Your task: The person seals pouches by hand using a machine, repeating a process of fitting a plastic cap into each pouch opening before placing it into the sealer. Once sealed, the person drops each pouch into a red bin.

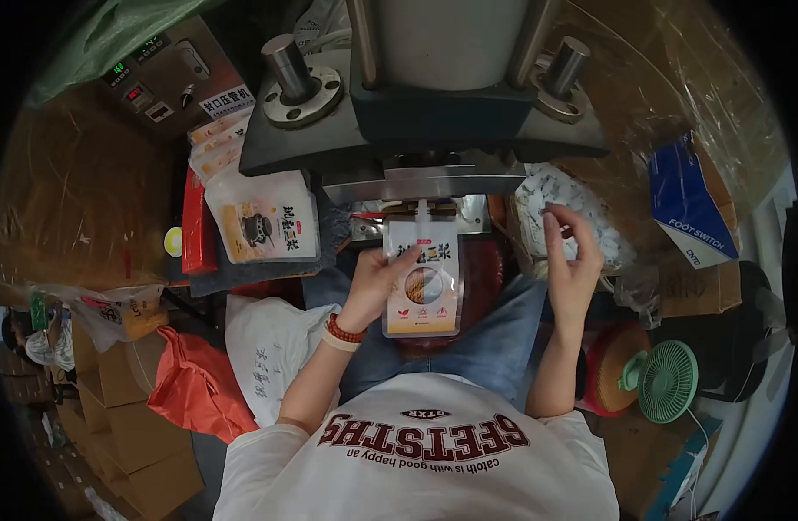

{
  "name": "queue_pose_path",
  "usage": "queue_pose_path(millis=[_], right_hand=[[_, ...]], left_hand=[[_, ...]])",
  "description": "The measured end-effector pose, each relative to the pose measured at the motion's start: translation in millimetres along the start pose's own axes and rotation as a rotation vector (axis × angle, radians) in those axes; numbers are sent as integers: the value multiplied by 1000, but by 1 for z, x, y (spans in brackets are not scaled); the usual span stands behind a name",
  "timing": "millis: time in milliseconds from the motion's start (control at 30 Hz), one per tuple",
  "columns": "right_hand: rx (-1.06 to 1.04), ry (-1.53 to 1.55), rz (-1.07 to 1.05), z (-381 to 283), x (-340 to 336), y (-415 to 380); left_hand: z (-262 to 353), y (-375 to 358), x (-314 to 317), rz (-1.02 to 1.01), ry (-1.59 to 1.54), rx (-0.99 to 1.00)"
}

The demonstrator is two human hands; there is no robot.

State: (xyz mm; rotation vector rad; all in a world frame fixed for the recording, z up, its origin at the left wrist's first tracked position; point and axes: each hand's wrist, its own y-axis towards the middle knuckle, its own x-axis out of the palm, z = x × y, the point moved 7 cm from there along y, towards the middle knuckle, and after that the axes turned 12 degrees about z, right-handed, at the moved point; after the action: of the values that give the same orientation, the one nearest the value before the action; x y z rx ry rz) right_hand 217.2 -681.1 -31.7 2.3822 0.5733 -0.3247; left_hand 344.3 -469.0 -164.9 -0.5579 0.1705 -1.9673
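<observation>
Overhanging the person's lap, a dark press (433,117) presents its straight front edge. Left of it, a grey mat (334,227) carries a stack of pouches (268,213), with margin showing along the front and right edges. A heap of white pieces (581,213) lies opposite. One printed pouch (423,323) is below the press's front edge, clamped along its left edge by the left hand (374,280), thumb on the face. The right hand (578,260) is raised beside the heap; whether its fingertips meet cannot be told. The pouch's spout (423,210) points toward the press.
</observation>
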Motion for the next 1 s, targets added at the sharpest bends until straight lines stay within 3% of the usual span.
queue_pose_path(millis=[67,133,200,267,333,400,433,467,500,533,567,600,667,733,767,800,867,900,967,1000], right_hand=[[-102,-152,22,26,12,15],[-364,-548,7,54,40,12],[-319,-557,-48,64,50,12],[-82,-455,-208,74,52,8],[-154,-472,-205,71,50,8],[-235,-484,-202,64,47,8],[-269,-474,-116,58,39,11],[-297,-466,-34,53,30,9],[-296,-465,-34,52,28,2],[-23,-100,63,62,18,-2],[250,267,153,74,13,-11],[251,271,145,63,14,-19],[468,823,-68,25,38,-37],[471,979,-201,-12,48,-52],[461,1042,-255,-23,51,-60],[462,1046,-260,-26,53,-61],[-84,732,-341,-59,49,-60],[-77,670,-302,-73,51,-60],[-386,553,-298,-97,67,-66],[-427,515,-349,-98,76,-71]], left_hand=[[1,17,3,-21,-106,-72],[4,16,5,-9,-119,-108],[3,17,8,17,-160,-134],[4,14,8,33,-157,-150],[10,14,1,39,-156,-157],[33,12,-21,-29,512,127],[52,5,-42,164,583,247],[83,-11,-62,431,1053,657],[97,-24,-76,537,1285,872],[108,-39,-91,708,1511,1076],[97,-33,-111,574,1647,946],[82,-31,-124,437,1770,805],[73,-43,-132,372,1725,816],[68,-58,-130,212,1516,862],[74,-64,-123,344,1409,911],[76,-69,-112,350,1412,909],[87,-80,-99,427,1119,965],[93,-86,-83,442,1091,1027],[94,-93,-55,387,1058,1061],[95,-97,-44,339,1031,1091]])
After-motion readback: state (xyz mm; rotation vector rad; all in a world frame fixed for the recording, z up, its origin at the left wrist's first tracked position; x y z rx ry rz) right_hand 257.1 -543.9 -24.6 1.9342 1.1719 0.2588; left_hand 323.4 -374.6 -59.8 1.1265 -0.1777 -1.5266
